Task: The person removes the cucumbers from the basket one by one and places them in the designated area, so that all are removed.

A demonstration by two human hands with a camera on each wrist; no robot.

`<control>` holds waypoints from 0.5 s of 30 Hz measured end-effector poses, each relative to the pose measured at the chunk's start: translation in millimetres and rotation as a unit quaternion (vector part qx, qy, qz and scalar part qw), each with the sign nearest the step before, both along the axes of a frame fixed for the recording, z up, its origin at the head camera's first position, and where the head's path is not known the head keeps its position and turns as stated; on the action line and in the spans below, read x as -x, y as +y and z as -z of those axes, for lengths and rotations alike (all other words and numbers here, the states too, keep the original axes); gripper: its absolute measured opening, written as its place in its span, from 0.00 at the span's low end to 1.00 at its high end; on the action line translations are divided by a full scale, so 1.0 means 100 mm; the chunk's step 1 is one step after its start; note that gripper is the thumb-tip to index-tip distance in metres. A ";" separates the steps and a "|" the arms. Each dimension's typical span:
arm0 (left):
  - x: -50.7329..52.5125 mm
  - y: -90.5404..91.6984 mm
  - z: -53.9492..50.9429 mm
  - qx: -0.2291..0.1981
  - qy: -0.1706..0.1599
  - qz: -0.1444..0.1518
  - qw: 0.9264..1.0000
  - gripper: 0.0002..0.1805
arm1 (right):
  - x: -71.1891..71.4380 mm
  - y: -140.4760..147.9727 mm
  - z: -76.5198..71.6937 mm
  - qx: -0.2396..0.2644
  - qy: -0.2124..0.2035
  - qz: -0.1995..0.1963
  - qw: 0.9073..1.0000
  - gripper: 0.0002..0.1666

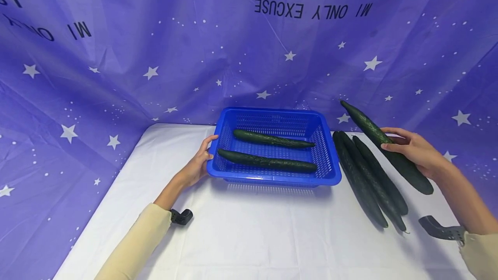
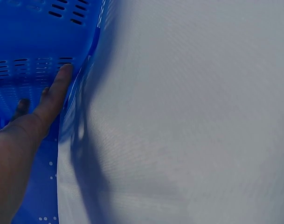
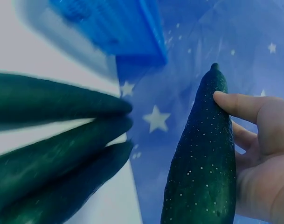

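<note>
A blue plastic basket (image 1: 274, 179) with slotted walls stands on the white table. Inside lie two dark green cucumbers, the far cucumber (image 1: 272, 138) and the near cucumber (image 1: 268, 161), roughly parallel. My left hand (image 1: 196, 163) holds the basket's left side at the rim, thumb and fingers spread apart; in the left wrist view a digit lies against the slotted wall. My right hand (image 1: 422, 154) grips another cucumber (image 1: 406, 167) around its middle, above the table, its narrow end pointing up and left. The right wrist view shows the thumb on that cucumber (image 3: 200, 163).
Three more cucumbers (image 1: 373, 180) lie side by side on the table (image 1: 249, 237), between the basket and my right hand. Behind the table hangs a purple cloth (image 1: 186, 46) with stars and lettering. A black device sits at each wrist.
</note>
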State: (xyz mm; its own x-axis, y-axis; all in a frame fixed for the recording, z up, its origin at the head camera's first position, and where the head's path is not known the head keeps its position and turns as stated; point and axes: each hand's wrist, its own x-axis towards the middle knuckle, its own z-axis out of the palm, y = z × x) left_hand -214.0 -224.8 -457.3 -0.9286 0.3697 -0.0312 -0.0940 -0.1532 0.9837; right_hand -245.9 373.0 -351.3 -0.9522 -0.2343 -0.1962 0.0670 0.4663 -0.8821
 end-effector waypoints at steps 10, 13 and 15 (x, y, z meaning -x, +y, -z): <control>-0.01 -0.02 -0.01 -0.006 0.002 0.006 1.000 0.40 | -0.08 0.35 0.37 0.060 -0.017 0.034 0.997 0.25; -0.02 -0.02 -0.01 -0.005 0.003 0.006 1.000 0.40 | -0.08 0.42 0.47 0.061 -0.020 0.039 0.997 0.25; -0.02 -0.02 -0.01 -0.006 0.005 0.006 1.000 0.40 | -0.08 0.45 0.54 0.074 -0.027 0.042 0.996 0.26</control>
